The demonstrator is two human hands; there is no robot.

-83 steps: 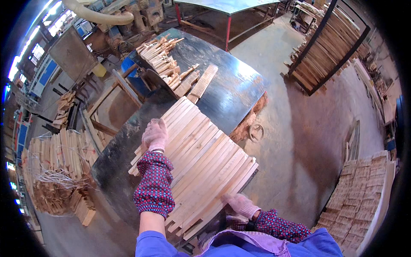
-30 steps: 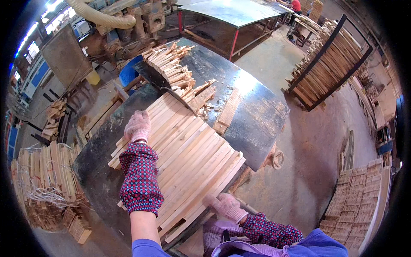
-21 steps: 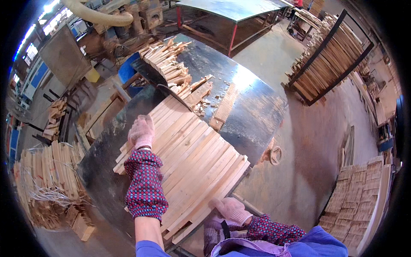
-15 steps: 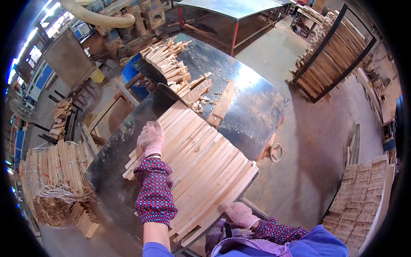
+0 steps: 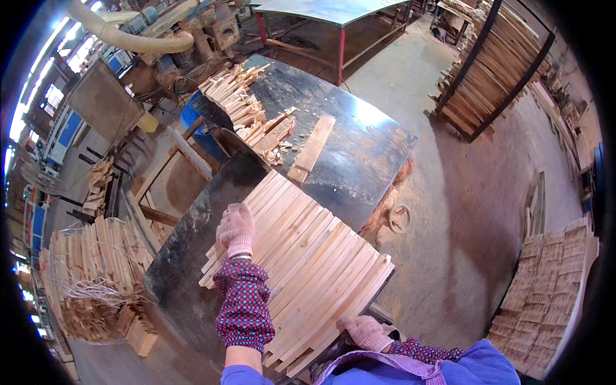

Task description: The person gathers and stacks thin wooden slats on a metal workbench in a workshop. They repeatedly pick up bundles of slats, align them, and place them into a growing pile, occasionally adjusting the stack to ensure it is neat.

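A flat row of pale wooden strips (image 5: 301, 256) lies side by side on a dark metal table (image 5: 186, 256) in front of me. My left hand (image 5: 236, 230), in a pink knit glove, is closed against the row's left edge, its fingertips hidden. At the near right edge of the row, my gloved right hand (image 5: 367, 333) has its fingers curled over the outermost strip. Between my hands the strips fan slightly, with uneven near ends. Past their far ends, a separate board (image 5: 312, 149) rests on the shiny tabletop (image 5: 346, 147).
Splintered offcuts (image 5: 240, 102) are heaped at the tabletop's far left, behind a dark upright plate (image 5: 237, 144). A handwheel (image 5: 399, 219) sits below its right edge. Tied strip bundles (image 5: 96, 276) stand at left, stacked wood (image 5: 545, 292) at right, and a loaded rack (image 5: 494, 70) farther back.
The row of strips has shifted a little toward me and to the right, away from the upright plate. Both hands have moved with it, keeping their places at its edges.
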